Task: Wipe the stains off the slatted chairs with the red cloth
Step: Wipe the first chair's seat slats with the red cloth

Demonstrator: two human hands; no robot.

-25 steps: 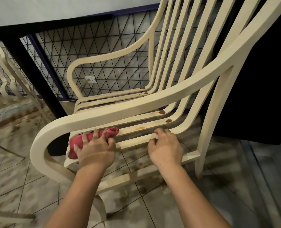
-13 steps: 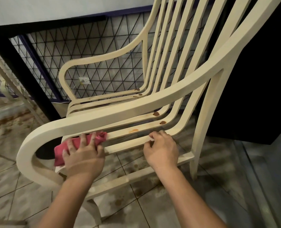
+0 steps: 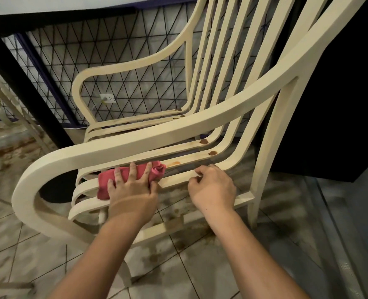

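A person's left hand (image 3: pixel 131 190) presses flat on the one red cloth (image 3: pixel 104 186), four fingers (image 3: pixel 132 171) splayed straight over it and the thumb lying along its bunched right end. The right hand (image 3: pixel 211 187) curls its fingers over the nearest seat slat (image 3: pixel 175 180) and grips it, just to the right of the cloth. The cloth lies across the near seat slats of a cream slatted chair (image 3: pixel 272 147), tucked under the near armrest (image 3: pixel 157 137), one of two armrests in view; the far armrest (image 3: pixel 135 67) loops up beyond the seat. Just past the cloth's right end, one orange smear (image 3: pixel 174 163) marks a slat, with a sliver of bare slat between the two. Farther right, where the seat bends up into the back, two dark brown spots (image 3: pixel 204 141) sit on neighbouring slats, and two more dark spots (image 3: pixel 178 109) show on the far slats at the same bend. Three slat ends (image 3: pixel 74 195) curl down at the chair's front, below the cloth. Both forearms are bare. Part of a second cream chair (image 3: pixel 28 126) shows blurred at the left edge. Behind the chairs stand a black wire mesh (image 3: pixel 135 50) of triangles, one white wall socket (image 3: pixel 107 98) and one black post (image 3: pixel 28 93). The tiled floor (image 3: pixel 200 272) beneath is blotched brown.
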